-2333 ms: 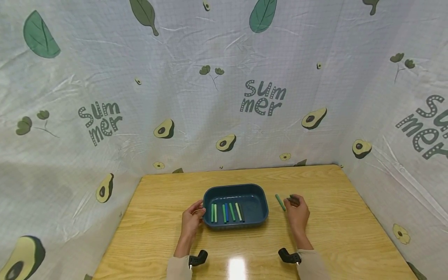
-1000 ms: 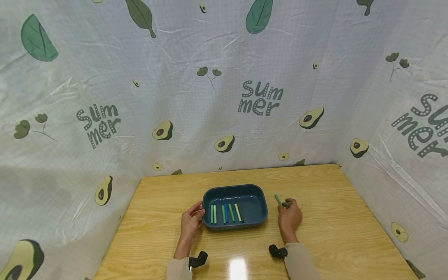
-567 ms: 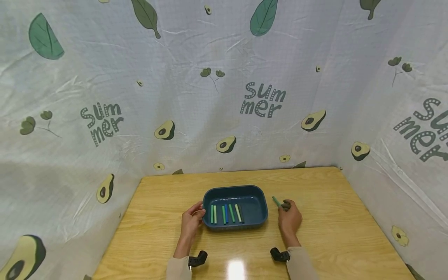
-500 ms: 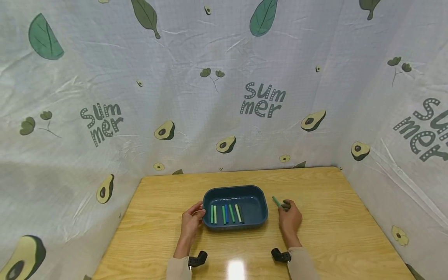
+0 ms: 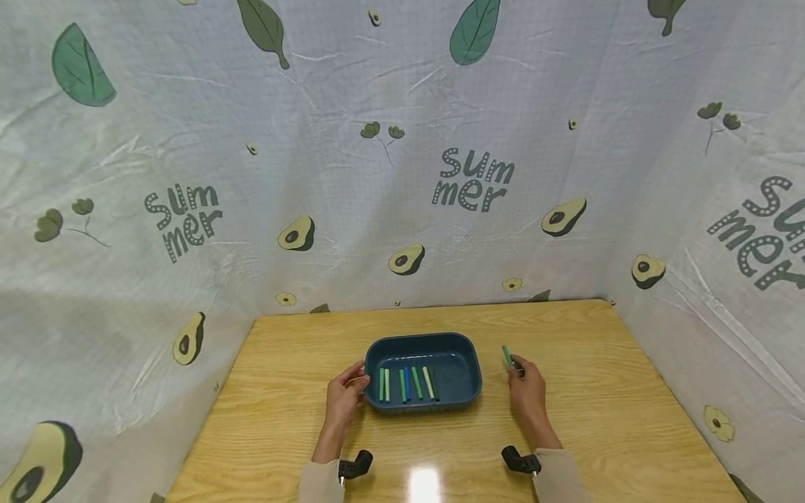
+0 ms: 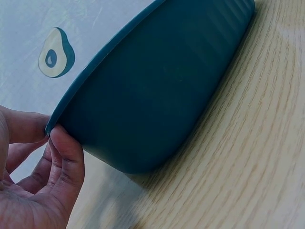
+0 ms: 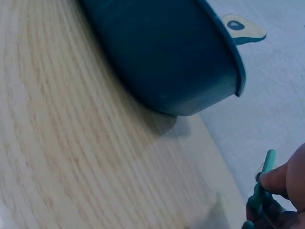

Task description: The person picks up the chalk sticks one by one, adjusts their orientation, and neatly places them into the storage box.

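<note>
In the head view, a dark teal plastic tray (image 5: 462, 404) with rounded corners stands on the table. Several slim chalk-like sticks (image 5: 416, 383) in green, pale green, blue and a dark shade lie side by side in its left and middle part. At the tray's left end my left hand (image 5: 342, 399) pinches the rim (image 6: 81, 78) between thumb and fingers. To the right of the tray, my right hand (image 5: 528, 391) holds a slim green stick (image 7: 268, 162) between thumb and fingers. The stick's upper end points away from me; its middle is partly hidden by the fingers.
The light wooden table (image 5: 283, 363) extends on both sides of the tray. A pale patterned sheet (image 5: 352, 209) hangs behind it and along both sides. Black wrist cameras (image 5: 520, 460) sit on both wrists.
My right hand has taken up the green stick from beside the tray, moved slightly right, and turned the stick more upright. The left hand stays on the tray rim.
</note>
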A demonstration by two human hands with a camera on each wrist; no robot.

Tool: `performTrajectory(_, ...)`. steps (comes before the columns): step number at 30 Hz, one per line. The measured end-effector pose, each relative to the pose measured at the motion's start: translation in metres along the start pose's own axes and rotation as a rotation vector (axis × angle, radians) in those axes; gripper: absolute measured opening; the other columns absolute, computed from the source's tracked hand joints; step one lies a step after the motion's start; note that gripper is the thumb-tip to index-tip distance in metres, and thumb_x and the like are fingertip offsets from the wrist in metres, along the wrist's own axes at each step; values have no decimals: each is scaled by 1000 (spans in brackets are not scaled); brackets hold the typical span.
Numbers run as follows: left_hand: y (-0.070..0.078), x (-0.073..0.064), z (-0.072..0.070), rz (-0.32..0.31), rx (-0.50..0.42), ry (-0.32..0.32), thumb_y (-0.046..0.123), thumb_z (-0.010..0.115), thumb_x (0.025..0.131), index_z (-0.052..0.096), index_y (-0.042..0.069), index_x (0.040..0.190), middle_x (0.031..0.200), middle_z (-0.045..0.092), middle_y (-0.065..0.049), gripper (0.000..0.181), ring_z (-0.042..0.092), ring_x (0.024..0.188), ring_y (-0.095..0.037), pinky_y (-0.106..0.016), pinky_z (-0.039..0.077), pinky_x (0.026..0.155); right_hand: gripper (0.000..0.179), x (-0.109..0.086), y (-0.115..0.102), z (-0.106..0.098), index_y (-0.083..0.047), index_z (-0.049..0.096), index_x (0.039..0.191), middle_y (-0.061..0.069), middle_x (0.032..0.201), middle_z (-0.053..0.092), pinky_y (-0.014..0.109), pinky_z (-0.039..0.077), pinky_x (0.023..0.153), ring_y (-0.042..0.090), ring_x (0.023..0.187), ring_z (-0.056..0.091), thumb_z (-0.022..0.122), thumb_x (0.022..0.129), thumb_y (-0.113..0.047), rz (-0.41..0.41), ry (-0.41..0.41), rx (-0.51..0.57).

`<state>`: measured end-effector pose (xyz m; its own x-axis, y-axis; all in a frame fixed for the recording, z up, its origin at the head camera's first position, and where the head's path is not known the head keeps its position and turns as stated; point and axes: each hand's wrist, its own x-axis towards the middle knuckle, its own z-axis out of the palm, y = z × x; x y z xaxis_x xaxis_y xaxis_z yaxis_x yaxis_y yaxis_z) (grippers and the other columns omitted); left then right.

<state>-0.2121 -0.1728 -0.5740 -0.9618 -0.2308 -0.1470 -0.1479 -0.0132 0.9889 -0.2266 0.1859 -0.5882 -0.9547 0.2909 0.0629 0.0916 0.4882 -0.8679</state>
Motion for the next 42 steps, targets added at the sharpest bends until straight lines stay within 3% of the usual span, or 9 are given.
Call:
performTrajectory(4,-1,0,0,4,1,-12,5,63,93,60,1,133,118,58,-19,40,58,83,-5,-26,48,63,37,-1,-4,-5,6,52,135,28,115,59,35,48,74,35,99,60,46,102,-9,-16,-43,-10)
performTrajectory(9,-1,-1,-1,14,-5,-19,4,63,92,59,0,132,116,58,-18,41,58,82,-5,-26,49,62,38,-3,-6,-11,4,52,136,27,124,60,47,49,89,38,110,60,47,101,-12,25,-68,19)
performTrajectory(16,-1,0,-1,10,-8,-6,3,64,91,62,3,130,111,59,-11,39,59,83,-6,-27,50,63,39,-3,-8,-21,1,53,134,24,121,62,32,54,81,35,108,62,54,99,-15,70,-96,84)
performTrajectory(20,-1,0,0,12,-5,-7,3,64,91,61,1,131,110,59,-11,40,59,83,-6,-26,50,63,40,-4,-11,-27,1,53,135,24,123,61,33,54,83,33,108,63,56,98,-16,89,-106,126)
performTrajectory(28,-2,0,0,4,1,0,2,63,91,62,2,130,110,59,-11,39,59,84,-7,-27,50,63,52,0,-14,-33,-6,40,147,23,128,57,36,55,88,4,91,64,56,97,-9,101,-191,282)
performTrajectory(33,-3,1,0,-3,-2,3,2,63,92,63,4,130,111,59,-11,38,59,85,-8,-27,50,63,60,0,-19,-36,-11,32,152,23,124,58,28,55,82,1,83,65,57,97,-9,89,-240,360)
performTrajectory(37,-3,2,0,-13,0,5,3,62,92,62,4,130,112,59,-11,38,59,86,-9,-27,50,64,60,0,-24,-35,-13,31,152,14,116,62,27,55,82,5,84,64,57,97,-10,80,-262,404)
performTrajectory(42,-3,3,0,-10,-5,2,3,62,93,62,3,131,114,59,-13,38,59,85,-8,-26,50,63,59,0,-29,-31,-11,34,149,-4,97,64,30,56,82,7,84,64,61,96,-10,83,-293,539)
